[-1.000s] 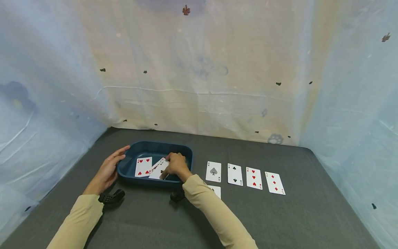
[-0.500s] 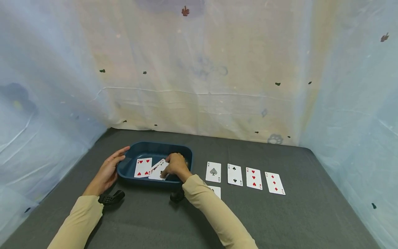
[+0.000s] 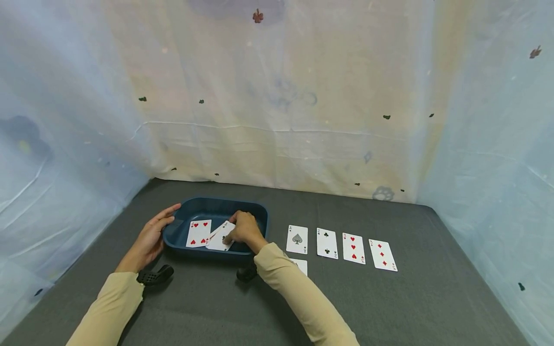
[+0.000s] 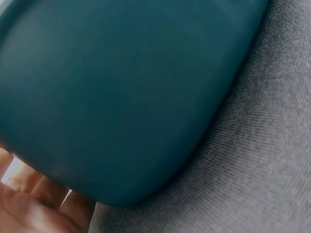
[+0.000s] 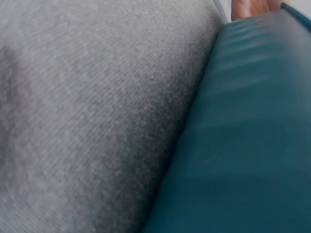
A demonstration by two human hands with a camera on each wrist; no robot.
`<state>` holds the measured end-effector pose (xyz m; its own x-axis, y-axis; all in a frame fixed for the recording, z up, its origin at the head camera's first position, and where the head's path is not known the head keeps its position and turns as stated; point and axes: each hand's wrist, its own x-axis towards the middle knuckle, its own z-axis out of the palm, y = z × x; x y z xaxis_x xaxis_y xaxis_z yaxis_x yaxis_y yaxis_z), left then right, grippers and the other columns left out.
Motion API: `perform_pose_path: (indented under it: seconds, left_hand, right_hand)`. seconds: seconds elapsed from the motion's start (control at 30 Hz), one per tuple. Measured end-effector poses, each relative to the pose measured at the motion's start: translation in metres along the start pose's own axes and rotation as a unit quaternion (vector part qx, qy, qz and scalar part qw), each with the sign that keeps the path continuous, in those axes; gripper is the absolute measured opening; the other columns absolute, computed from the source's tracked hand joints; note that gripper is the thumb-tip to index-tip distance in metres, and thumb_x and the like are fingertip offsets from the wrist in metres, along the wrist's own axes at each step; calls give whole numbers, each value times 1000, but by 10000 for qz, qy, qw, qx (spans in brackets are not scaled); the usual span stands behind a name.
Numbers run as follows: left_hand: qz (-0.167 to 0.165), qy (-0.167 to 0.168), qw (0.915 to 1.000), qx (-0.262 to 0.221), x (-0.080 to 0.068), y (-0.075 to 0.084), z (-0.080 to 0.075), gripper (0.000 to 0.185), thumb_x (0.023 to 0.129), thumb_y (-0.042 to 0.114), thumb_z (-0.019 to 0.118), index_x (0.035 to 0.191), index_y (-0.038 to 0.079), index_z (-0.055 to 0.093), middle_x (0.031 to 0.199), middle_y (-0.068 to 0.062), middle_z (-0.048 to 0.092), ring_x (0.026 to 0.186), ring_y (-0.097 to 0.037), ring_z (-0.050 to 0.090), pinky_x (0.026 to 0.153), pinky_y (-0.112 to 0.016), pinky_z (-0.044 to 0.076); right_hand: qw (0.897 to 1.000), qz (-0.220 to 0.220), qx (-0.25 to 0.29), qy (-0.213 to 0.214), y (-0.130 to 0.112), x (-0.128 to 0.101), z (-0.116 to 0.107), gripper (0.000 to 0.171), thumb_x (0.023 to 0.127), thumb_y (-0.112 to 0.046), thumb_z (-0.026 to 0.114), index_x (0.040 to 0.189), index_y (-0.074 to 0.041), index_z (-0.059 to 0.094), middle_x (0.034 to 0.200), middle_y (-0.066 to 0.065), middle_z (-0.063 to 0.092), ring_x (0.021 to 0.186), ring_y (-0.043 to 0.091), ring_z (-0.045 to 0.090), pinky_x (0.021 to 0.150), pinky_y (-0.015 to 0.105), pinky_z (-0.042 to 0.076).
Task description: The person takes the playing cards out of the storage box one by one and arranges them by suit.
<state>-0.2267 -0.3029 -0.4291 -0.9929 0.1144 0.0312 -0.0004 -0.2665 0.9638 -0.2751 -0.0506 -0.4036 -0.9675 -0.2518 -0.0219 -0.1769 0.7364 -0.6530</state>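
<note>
A dark blue oblong tray (image 3: 216, 257) lies at the left of the grey table. My left hand (image 3: 149, 240) rests along its left end, fingers fairly straight; in the left wrist view, fingers (image 4: 39, 187) lie against the tray's outer wall. Reaching into the tray, my right hand (image 3: 247, 230) has bent fingers, and its thumb lies on a black-suit playing card (image 3: 219, 238), pinching it. Its fingertips are partly hidden behind the hand. Under that card shows the edge of another. To the left lies a four of hearts (image 3: 198, 233), face up in the tray.
Right of the tray, a row holds an ace of spades (image 3: 297, 239), a two of clubs (image 3: 327, 243), a three of hearts (image 3: 354, 248) and a red diamond card (image 3: 383, 254). Another card (image 3: 300, 265) is partly covered by the right sleeve (image 3: 294, 288). Patterned cloth (image 3: 277, 144) hangs behind.
The black-suit card has shifted slightly left under my right thumb and covers more of the red-marked card beneath. My left hand and the row of cards stay put.
</note>
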Motion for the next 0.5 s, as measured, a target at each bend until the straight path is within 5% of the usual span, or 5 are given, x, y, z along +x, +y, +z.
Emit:
perform_pose_path:
  seconds: [0.33, 0.5]
  left_hand:
    - [62, -119, 9998, -136, -1, -1, 0, 47, 107, 18, 39, 152, 11, 28, 113, -5, 61, 58, -9, 61, 54, -20, 50]
    - [86, -154, 9995, -263, -1, -1, 0, 46, 107, 17, 40, 152, 11, 30, 122, -4, 57, 63, -10, 64, 59, -21, 52]
  right_hand:
    - [9963, -362, 770, 77, 0, 0, 1, 40, 71, -4, 85, 107, -8, 69, 102, 7, 61, 91, 18, 53, 77, 30, 46]
    - [9969, -298, 730, 15, 0, 0, 1, 39, 72, -6, 85, 108, -11, 70, 107, 6, 63, 94, 20, 53, 76, 31, 47]
